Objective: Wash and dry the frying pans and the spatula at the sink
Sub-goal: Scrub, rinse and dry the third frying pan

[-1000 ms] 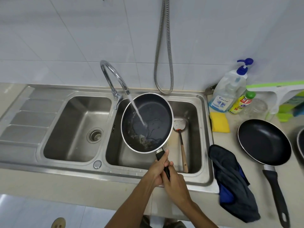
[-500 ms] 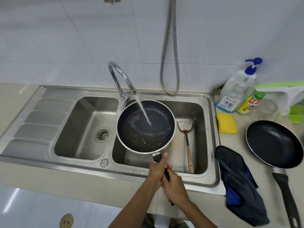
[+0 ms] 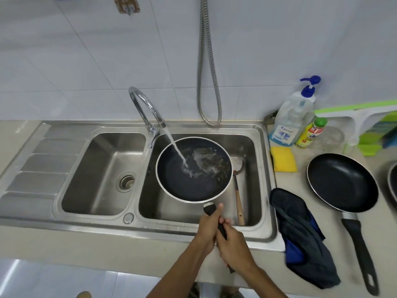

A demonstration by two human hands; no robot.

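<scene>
A black frying pan [image 3: 189, 183] with a silver rim hovers over the right basin of the steel sink [image 3: 261, 134]. Water from the curved tap [image 3: 144, 104] pours into it and swirls toward its right side. Both hands hold its black handle: my left hand [image 3: 207, 227] nearer the pan, my right hand [image 3: 234, 247] behind it. A metal spatula [image 3: 238, 190] with a wooden handle lies in the same basin, partly under the pan. A second black frying pan [image 3: 341, 181] rests on the counter at the right.
A dark cloth [image 3: 300, 233] hangs over the counter edge beside the sink. A yellow sponge [image 3: 283, 159], a soap pump bottle [image 3: 294, 119] and a small yellow bottle [image 3: 310, 133] stand behind it. A shower hose [image 3: 209, 82] hangs on the wall. Another pan's rim [image 3: 393, 181] shows far right.
The pan has tipped from steeply tilted to nearly level, and the water in it has swirled from the near side to the right. Both hands stayed on the handle.
</scene>
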